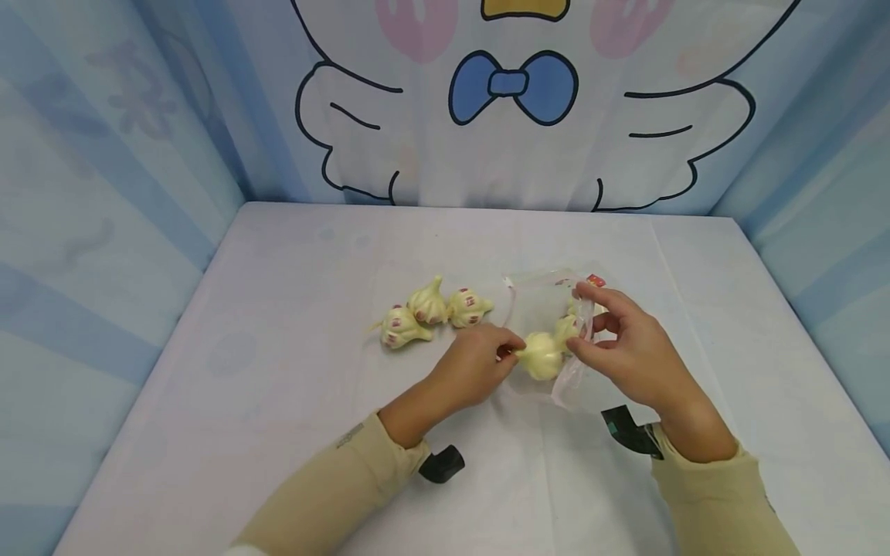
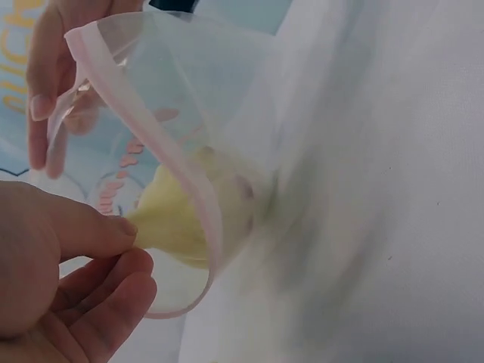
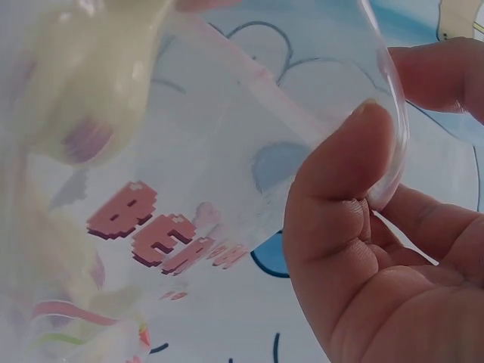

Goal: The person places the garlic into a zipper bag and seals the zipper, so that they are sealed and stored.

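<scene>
The person's left hand pinches the stem of an imitation garlic bulb between thumb and fingers. The bulb lies just to the right of that hand, its long axis running roughly left to right: stem toward the left fingertips, round end away from them. The left wrist view shows the round end inside a clear plastic bag, whose pink-edged rim passes in front of the bulb while the stem reaches out through the mouth.

The right hand, on the bag's right side, grips the rim between thumb and fingers. Just right of the held bulb, a second garlic bulb shows through the plastic; anything deeper is too blurred to count. Red lettering marks the bag's side.

Farther out, three loose garlic bulbs sit in a group on the white tabletop, to the far left of the left hand and nearer to it than to the right. A curtain with a blue bow tie hangs beyond the table's far edge.
</scene>
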`<state>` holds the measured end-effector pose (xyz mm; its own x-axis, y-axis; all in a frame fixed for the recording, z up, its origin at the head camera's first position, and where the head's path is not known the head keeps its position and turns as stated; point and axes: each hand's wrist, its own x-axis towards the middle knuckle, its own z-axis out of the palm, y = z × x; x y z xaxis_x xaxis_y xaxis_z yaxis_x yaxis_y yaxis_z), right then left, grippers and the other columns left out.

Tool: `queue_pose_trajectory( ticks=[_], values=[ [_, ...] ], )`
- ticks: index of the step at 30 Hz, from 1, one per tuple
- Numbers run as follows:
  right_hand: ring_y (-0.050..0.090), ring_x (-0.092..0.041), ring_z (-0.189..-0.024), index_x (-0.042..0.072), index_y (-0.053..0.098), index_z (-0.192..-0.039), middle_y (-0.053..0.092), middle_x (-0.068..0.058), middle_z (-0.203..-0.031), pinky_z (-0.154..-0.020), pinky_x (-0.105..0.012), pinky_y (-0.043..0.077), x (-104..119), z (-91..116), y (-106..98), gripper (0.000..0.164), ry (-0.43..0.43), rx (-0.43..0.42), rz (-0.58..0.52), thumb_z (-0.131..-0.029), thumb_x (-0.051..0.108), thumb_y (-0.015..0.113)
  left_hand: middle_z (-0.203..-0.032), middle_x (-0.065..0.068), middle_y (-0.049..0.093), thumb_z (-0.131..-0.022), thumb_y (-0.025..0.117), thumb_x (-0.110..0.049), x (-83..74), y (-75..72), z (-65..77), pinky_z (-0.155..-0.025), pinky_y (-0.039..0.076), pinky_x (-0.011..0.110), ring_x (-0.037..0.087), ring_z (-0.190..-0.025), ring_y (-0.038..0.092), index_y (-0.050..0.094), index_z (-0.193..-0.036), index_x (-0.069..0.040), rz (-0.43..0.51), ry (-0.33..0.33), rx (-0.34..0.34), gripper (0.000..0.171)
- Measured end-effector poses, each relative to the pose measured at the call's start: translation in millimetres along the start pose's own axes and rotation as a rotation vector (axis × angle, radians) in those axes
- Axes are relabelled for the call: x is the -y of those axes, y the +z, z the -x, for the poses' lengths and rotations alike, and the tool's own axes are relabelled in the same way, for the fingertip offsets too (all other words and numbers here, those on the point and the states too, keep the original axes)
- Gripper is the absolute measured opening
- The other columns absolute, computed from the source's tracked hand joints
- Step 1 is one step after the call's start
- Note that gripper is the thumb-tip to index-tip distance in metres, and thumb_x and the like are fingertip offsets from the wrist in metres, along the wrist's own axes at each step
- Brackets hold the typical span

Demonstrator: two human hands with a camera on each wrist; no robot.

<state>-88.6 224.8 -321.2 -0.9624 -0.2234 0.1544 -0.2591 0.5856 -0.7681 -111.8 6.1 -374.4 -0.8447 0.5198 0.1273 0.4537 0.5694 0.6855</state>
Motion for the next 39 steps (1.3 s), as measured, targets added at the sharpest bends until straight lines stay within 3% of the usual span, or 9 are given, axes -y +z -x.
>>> queue_pose_trajectory(
  ticks=[10,19,29,32,39],
  values=[
    [0.054,-0.013,-0.09,0.0,0.045,-0.147,0.049,-0.016,-0.141,-0.073,-0.014,0.053,1,0,1,0.066,-0.002,0.014,-0.017,-0.088,0.002,0.074,-0.09,0.0,0.066,-0.091,0.075,-0.01,-2.6,11.3,-8.8,-0.071,0.046,0.018,0.01,-0.081,0.057,0.074,-0.101,-0.009,-0.081,-0.002,0.012,0.009],
    [0.054,-0.014,-0.09,0.0,0.045,-0.147,0.049,-0.016,-0.141,-0.072,-0.014,0.052,2,-1,1,0.066,-0.001,0.01,0.006,-0.088,0.002,0.074,-0.089,0.001,0.066,-0.091,0.074,-0.007,-6.9,16.2,-6.7,-0.068,0.045,0.015,0.01,-0.081,0.057,0.076,-0.103,-0.008,-0.059,-0.012,-0.066,0.013],
    [0.054,-0.016,-0.09,0.001,0.046,-0.147,0.048,-0.016,-0.142,-0.071,-0.015,0.053,2,-2,3,0.065,0.004,0.011,-0.006,-0.088,0.002,0.074,-0.093,0.003,0.072,-0.092,0.072,-0.006,-10.2,20.4,-2.8,-0.071,0.051,0.02,0.014,-0.083,0.065,0.077,-0.106,-0.007,-0.174,-0.005,-0.17,0.015],
    [0.054,-0.017,-0.09,0.001,0.046,-0.147,0.049,-0.016,-0.142,-0.072,-0.014,0.053,2,-2,3,0.065,0.005,0.009,0.0,-0.088,0.002,0.074,-0.099,0.004,0.074,-0.093,0.07,-0.005,-10.6,21.1,-2.8,-0.074,0.052,0.019,0.012,-0.086,0.067,0.076,-0.11,-0.006,-0.163,-0.022,-0.156,0.018],
    [0.054,-0.015,-0.09,0.001,0.045,-0.148,0.048,-0.016,-0.142,-0.073,-0.013,0.052,2,-1,3,0.066,0.006,0.009,-0.006,-0.088,0.002,0.074,-0.105,0.004,0.074,-0.095,0.068,-0.007,-12.3,19.0,-0.7,-0.072,0.05,0.016,0.006,-0.084,0.064,0.071,-0.12,-0.004,-0.025,-0.08,-0.055,0.025]
  ],
)
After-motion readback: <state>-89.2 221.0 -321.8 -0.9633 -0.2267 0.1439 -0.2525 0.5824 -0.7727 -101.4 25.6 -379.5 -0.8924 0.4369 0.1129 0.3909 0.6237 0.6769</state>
